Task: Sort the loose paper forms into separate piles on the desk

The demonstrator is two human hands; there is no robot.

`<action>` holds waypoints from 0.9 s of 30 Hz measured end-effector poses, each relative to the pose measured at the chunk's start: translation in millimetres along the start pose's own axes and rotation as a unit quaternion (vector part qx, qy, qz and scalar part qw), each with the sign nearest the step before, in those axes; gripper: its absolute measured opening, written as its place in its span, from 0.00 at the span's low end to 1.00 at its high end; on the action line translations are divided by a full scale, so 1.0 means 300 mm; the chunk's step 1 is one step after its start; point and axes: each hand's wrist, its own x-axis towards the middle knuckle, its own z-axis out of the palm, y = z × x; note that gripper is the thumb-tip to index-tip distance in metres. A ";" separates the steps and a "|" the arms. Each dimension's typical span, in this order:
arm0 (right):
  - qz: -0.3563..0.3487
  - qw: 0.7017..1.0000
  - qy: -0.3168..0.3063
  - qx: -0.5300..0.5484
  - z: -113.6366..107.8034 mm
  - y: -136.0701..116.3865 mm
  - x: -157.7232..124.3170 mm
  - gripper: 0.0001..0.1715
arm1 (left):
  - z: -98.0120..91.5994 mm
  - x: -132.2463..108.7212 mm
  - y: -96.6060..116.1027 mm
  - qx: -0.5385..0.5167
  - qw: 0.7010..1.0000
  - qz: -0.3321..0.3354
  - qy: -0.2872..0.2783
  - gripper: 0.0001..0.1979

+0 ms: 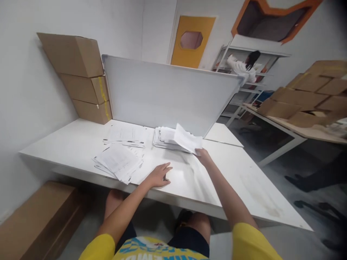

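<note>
My right hand (202,156) pinches the near right edge of a white paper sheet (187,138), which is lifted at a slant above a paper stack (165,139) by the whiteboard. My left hand (159,176) rests on the white table (230,169) near its front edge, fingers stretched out and thumb apart. Something small and dark shows between its thumb and fingers, too small to make out. Left of that hand lies a fanned pile of printed sheets (118,160). Behind this pile is another spread of printed papers (126,135).
A whiteboard (168,94) stands along the table's back. Three stacked cardboard boxes (84,79) rise at the back left, and a long carton (38,220) sits on the floor. More cartons (306,97) fill a table at right. A person (242,68) is by the metal shelves.
</note>
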 end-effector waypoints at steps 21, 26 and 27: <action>-0.240 0.954 -0.047 -0.176 0.363 0.273 -0.049 0.24 | 0.023 -0.004 -0.003 -0.052 0.999 -0.002 0.014 0.43; -0.229 0.957 -0.068 -0.166 0.405 0.316 0.074 0.30 | 0.037 -0.008 -0.013 -0.058 0.998 -0.001 0.018 0.44; -0.227 0.957 -0.074 -0.166 0.411 0.327 0.093 0.30 | 0.038 -0.009 -0.014 -0.057 0.998 -0.004 0.019 0.44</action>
